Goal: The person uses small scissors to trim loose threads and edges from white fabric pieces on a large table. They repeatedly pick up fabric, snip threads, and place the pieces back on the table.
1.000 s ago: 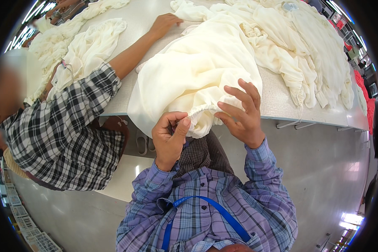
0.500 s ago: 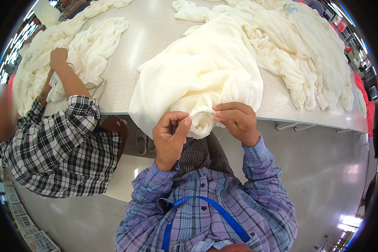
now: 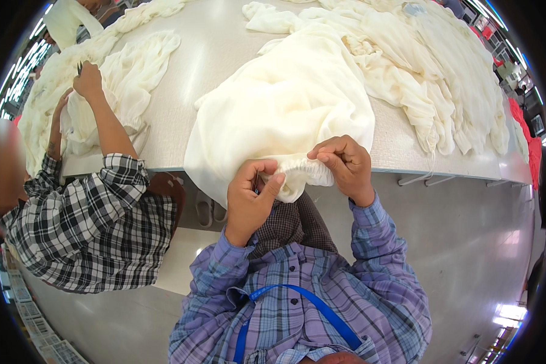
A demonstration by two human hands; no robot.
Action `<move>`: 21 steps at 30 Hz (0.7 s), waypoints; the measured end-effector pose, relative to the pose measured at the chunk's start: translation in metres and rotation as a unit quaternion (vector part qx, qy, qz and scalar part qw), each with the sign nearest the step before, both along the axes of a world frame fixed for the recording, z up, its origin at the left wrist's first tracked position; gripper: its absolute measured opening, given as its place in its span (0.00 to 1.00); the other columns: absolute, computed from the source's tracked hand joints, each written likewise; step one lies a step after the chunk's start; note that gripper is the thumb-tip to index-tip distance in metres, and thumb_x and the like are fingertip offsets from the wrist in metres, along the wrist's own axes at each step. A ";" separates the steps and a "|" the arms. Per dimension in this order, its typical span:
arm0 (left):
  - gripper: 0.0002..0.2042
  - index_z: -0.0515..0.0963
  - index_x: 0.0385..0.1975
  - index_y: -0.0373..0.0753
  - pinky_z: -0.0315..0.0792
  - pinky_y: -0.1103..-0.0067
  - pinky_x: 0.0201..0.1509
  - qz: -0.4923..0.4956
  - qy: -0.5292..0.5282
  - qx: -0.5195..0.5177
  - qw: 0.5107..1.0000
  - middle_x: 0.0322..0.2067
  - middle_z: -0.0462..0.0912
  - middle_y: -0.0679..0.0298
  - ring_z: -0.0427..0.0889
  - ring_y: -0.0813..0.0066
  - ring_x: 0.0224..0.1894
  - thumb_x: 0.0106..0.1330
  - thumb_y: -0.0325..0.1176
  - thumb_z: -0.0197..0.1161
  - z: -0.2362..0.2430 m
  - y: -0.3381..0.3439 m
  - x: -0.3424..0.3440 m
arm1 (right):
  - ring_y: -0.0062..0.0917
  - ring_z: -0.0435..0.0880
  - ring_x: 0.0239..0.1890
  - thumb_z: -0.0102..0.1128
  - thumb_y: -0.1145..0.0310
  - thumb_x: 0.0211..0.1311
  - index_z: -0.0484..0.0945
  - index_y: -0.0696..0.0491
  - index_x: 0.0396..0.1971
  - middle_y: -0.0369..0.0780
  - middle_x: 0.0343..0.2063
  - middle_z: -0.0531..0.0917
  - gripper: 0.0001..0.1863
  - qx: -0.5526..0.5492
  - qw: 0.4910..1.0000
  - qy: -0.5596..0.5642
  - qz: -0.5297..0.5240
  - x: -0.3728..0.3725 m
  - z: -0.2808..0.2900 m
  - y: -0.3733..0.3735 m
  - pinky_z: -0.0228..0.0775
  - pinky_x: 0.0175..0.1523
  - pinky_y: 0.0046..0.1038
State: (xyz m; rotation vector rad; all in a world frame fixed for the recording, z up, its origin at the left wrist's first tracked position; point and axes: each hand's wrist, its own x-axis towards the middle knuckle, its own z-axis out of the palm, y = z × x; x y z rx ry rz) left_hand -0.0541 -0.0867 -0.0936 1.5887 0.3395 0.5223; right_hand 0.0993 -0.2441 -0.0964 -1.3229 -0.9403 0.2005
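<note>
A cream, sheer garment (image 3: 279,103) lies over the table's front edge and hangs down before me. Its gathered, elasticated opening (image 3: 309,167) is turned up between my hands. My left hand (image 3: 252,197) pinches the left side of this gathered edge between thumb and fingers. At the right end of the opening, my right hand (image 3: 347,168) has thumb and forefinger pressed together just above the gathers. Whatever is in that right pinch is too small to make out.
Heaps of similar cream cloth (image 3: 431,79) cover the table's right side, with a drawstring hanging off the edge. At left, a co-worker in a checked shirt (image 3: 97,224) handles another cream garment (image 3: 139,79), holding a small dark tool. Slippers (image 3: 205,209) lie under the table (image 3: 170,121).
My right fingertips have come off the gathered edge and risen slightly, and the opening now stretches wider to the right. The co-worker's hand has lifted, showing a dark tool.
</note>
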 end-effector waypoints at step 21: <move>0.12 0.80 0.43 0.34 0.72 0.80 0.34 -0.094 0.018 0.171 0.981 0.33 0.83 0.63 0.79 0.76 0.31 0.61 0.27 0.69 0.011 -0.026 0.019 | 0.17 0.80 0.34 0.59 0.71 0.70 0.75 0.57 0.35 0.38 0.31 0.82 0.06 0.022 0.998 0.057 0.011 -0.002 -0.002 -0.003 0.72 0.41 0.20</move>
